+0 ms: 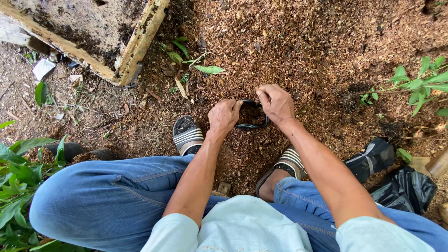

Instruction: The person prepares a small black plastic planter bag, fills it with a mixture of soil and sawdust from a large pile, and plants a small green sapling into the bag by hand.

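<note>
Soft, even daylight fills the scene, bright without glare. Shadows are faint and diffuse: a dim patch lies on the brown ground [303,56] under the forearms and between the knees. Focus is sharp across the middle. The wide lens bends the frame's edges, stretching the jeans [107,196] and leaves [18,186] at the lower left corner.

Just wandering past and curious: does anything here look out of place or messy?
Mostly ordinary. Both hands, left hand and right hand, hold a small black bag of soil. Oddities: crumpled black plastic and white scraps littering the ground.
</note>
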